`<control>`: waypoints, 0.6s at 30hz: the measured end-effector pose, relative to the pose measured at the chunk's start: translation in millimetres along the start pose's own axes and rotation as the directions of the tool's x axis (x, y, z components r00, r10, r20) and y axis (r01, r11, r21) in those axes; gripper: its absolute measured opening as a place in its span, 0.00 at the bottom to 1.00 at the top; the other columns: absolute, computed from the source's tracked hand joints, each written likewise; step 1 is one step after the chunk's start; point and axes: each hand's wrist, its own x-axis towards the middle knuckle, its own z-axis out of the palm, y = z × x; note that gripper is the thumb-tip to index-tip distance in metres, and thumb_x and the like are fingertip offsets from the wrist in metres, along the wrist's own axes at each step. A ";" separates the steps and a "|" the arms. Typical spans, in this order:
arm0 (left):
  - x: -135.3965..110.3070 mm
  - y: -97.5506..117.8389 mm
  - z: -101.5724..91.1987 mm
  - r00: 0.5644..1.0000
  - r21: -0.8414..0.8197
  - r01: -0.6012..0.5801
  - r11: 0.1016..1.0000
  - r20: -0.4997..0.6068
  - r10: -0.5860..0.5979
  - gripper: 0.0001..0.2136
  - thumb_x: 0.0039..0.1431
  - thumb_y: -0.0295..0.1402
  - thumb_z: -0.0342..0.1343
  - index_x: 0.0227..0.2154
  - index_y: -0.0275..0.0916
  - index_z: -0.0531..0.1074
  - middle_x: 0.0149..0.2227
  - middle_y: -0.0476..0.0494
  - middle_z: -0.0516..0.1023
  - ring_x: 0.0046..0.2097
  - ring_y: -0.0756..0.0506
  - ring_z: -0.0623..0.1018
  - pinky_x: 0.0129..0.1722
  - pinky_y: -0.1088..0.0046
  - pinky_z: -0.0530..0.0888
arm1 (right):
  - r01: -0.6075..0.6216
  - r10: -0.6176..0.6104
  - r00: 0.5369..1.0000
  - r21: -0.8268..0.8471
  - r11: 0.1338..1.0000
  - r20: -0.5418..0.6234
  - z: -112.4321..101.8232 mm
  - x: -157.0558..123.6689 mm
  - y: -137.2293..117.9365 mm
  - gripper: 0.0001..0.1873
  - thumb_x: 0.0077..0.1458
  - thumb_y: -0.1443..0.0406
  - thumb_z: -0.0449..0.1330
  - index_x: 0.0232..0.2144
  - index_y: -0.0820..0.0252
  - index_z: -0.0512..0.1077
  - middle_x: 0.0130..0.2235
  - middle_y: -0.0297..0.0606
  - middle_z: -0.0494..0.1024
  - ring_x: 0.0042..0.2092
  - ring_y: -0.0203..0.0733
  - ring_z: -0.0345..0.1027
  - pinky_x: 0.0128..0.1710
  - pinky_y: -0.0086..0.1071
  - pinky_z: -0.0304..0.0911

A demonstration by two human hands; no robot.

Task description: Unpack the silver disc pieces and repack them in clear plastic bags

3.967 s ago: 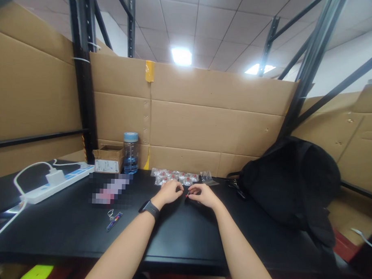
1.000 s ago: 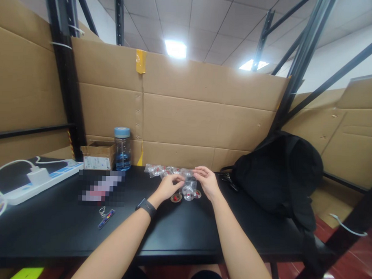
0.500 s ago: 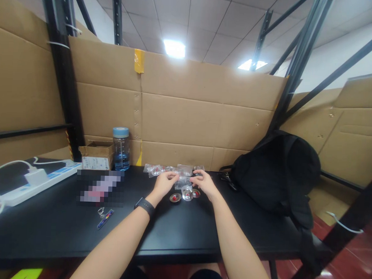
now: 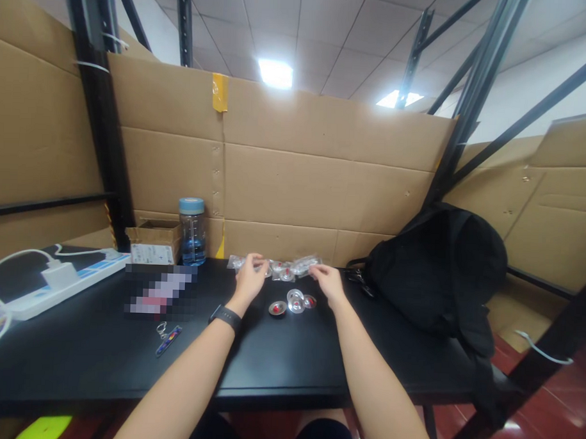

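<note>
A row of small clear plastic bags (image 4: 284, 269) with red parts inside lies at the back of the black table (image 4: 100, 360). My left hand (image 4: 249, 279), with a black watch on the wrist, has its fingers curled on the left end of the row. My right hand (image 4: 325, 282) pinches the right end of the row. Between and just in front of my hands lie three small round parts: a dark disc with a red centre (image 4: 277, 307), a clear one (image 4: 296, 301) and a smaller red one (image 4: 310, 301).
A water bottle with a blue cap (image 4: 192, 232) and a small cardboard box (image 4: 152, 243) stand at the back left. A white power strip (image 4: 55, 285) lies far left, with a key ring (image 4: 167, 340) nearer me. A black backpack (image 4: 440, 276) fills the right side. Cardboard walls (image 4: 323, 182) surround the table.
My hands let go of the bag held over the round parts and moved back and apart to the ends of the bag row. The three round parts stay on the table.
</note>
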 end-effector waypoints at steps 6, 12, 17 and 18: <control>11.7 -16.6 -24.7 0.999 0.431 0.023 0.902 0.012 -0.031 0.12 0.57 0.30 0.54 0.44 0.44 0.69 0.48 0.44 0.80 0.53 0.38 0.75 0.50 0.58 0.68 | -0.187 0.132 0.958 -0.207 0.960 -0.253 -38.2 43.6 35.2 0.16 0.48 0.65 0.58 0.37 0.64 0.82 0.41 0.49 0.84 0.45 0.52 0.77 0.42 0.34 0.69; 10.9 -31.1 -6.5 0.955 0.594 -0.235 0.769 0.287 0.070 0.17 0.57 0.33 0.53 0.51 0.48 0.70 0.58 0.41 0.73 0.59 0.35 0.68 0.53 0.51 0.64 | -0.211 0.163 0.976 -0.453 0.866 -0.141 -32.9 67.5 47.7 0.13 0.50 0.64 0.60 0.35 0.56 0.83 0.42 0.45 0.83 0.46 0.52 0.75 0.45 0.37 0.67; 12.5 -31.8 2.2 0.914 0.635 -0.310 0.708 0.403 0.039 0.20 0.60 0.40 0.51 0.56 0.50 0.68 0.61 0.42 0.69 0.63 0.31 0.61 0.55 0.46 0.60 | -0.179 0.179 0.982 -0.637 0.750 -0.065 -29.6 57.9 46.3 0.15 0.55 0.54 0.59 0.42 0.45 0.81 0.57 0.46 0.73 0.59 0.65 0.60 0.54 0.59 0.56; 12.4 -31.7 1.9 0.913 0.642 -0.313 0.700 0.406 0.036 0.20 0.60 0.40 0.51 0.56 0.50 0.68 0.61 0.42 0.69 0.63 0.31 0.61 0.55 0.45 0.60 | -0.157 0.176 0.984 -0.663 0.732 -0.038 -31.1 55.1 44.9 0.16 0.57 0.53 0.57 0.44 0.44 0.81 0.60 0.45 0.70 0.61 0.67 0.57 0.54 0.61 0.54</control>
